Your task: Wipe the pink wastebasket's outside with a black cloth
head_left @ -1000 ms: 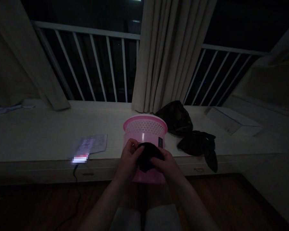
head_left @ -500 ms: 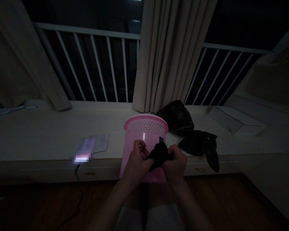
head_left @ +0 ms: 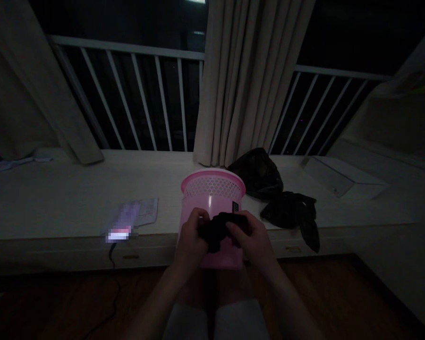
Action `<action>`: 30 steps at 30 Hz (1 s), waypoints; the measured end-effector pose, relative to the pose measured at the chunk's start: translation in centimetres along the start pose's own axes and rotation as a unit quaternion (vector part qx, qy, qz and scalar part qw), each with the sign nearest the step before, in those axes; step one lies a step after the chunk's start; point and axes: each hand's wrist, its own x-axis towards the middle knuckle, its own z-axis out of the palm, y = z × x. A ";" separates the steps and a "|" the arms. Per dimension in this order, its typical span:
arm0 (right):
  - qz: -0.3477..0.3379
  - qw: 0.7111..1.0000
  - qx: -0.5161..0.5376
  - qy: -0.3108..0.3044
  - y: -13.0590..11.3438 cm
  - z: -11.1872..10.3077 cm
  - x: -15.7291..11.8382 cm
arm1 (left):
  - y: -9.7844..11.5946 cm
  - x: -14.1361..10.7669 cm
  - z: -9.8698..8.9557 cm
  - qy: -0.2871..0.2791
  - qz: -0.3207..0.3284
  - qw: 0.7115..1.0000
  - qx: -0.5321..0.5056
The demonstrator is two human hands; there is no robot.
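Between my hands is a bunched black cloth garment (head_left: pixel 216 230); its exact kind is hard to make out in the dim light. A small dark tag with pale print (head_left: pixel 235 207) sticks up from it. My left hand (head_left: pixel 193 238) grips its left end, fingers curled. On the other side my right hand (head_left: pixel 253 238) pinches it between thumb and fingers. Just behind the hands stands a pink basket (head_left: pixel 189 208) with a honeycomb-pattern upper band, partly covered by the cloth and hands.
Two black plastic bags (head_left: pixel 258 172) lie right of the basket on a white ledge (head_left: pixel 74 193). Farther right is a white box (head_left: pixel 347 177). Papers (head_left: pixel 148 210) and a blurred glowing device (head_left: pixel 118 234) with a cable (head_left: pixel 115 293) lie left. Curtains (head_left: pixel 230 85) and railings (head_left: pixel 127 52) stand behind.
The black cloth has been drawn out wider and lies more sideways between my hands. My right hand has turned, its thumb now on top of the cloth.
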 end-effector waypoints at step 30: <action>0.054 0.982 0.133 0.122 1.0 -3.9 1.0 | 0.3 2.7 -6.7 0.212 -0.011 0.973 0.092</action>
